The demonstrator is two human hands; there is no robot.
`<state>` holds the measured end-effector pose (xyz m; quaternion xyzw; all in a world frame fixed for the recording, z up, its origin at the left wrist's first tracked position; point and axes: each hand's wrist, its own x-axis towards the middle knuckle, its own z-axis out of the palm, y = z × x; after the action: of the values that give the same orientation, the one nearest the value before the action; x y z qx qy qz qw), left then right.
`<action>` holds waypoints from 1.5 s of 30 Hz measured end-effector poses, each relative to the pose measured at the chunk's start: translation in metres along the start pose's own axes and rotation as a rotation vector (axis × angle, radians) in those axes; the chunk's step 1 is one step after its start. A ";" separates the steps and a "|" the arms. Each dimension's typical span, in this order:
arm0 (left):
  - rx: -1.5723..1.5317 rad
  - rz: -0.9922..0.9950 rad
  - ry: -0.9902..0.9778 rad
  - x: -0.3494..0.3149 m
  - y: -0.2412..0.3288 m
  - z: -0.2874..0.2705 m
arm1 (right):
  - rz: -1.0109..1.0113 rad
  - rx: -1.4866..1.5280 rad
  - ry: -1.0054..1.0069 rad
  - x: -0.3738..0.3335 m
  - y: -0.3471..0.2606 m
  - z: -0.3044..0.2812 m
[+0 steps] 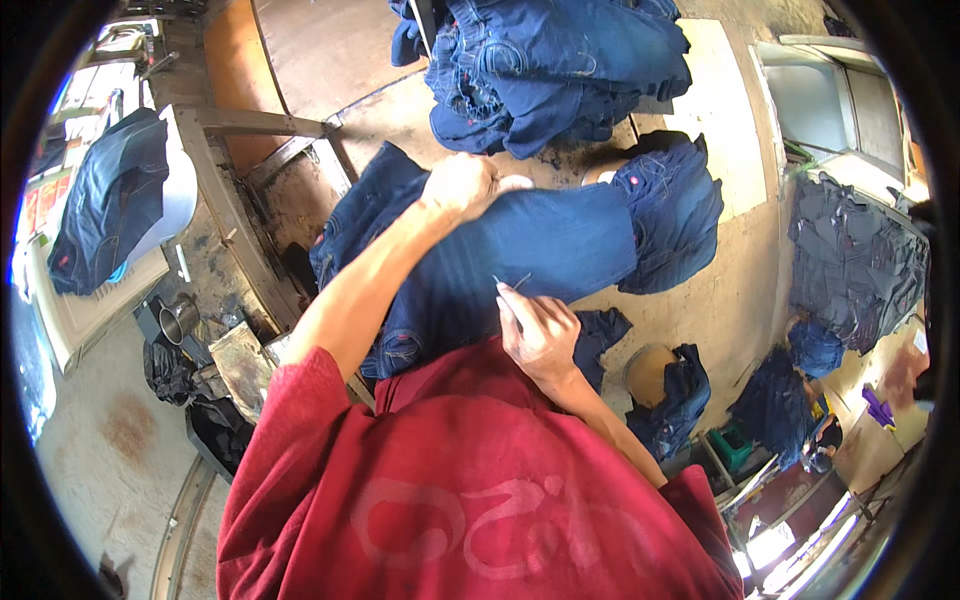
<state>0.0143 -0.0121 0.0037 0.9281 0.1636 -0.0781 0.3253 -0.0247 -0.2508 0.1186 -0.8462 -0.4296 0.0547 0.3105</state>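
Note:
A pair of blue jeans (540,240) lies spread in front of me, its near part against my red shirt. My left hand (462,187) is closed on the far edge of the jeans, bunching the denim. Over the middle of the cloth, my right hand (540,335) is held in a pinch. From its fingertips juts a thin pale forked thing (512,282), too small to tell whether it is thread or a tool's tips. Beyond the right end of the jeans lies more bunched dark denim (675,210).
A tall pile of jeans (560,70) stands at the far side. Another pair (110,205) hangs over a surface at the left, near a metal cup (179,320). To the right are a stool (650,372) with denim on it, dark garments (850,260) and a green bin (732,447).

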 end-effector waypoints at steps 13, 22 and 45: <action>-0.068 0.100 0.308 0.010 -0.022 0.031 | 0.093 -0.145 -0.127 0.025 -0.008 0.026; -0.145 0.077 0.341 0.010 -0.021 0.037 | 0.076 -0.014 -0.009 0.013 0.000 0.023; -0.115 0.066 0.321 0.007 -0.014 0.028 | 0.097 -0.101 -0.087 -0.002 -0.005 0.011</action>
<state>0.0151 -0.0175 -0.0279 0.9134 0.1872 0.0910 0.3498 -0.0334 -0.2453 0.1124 -0.8775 -0.4033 0.0849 0.2454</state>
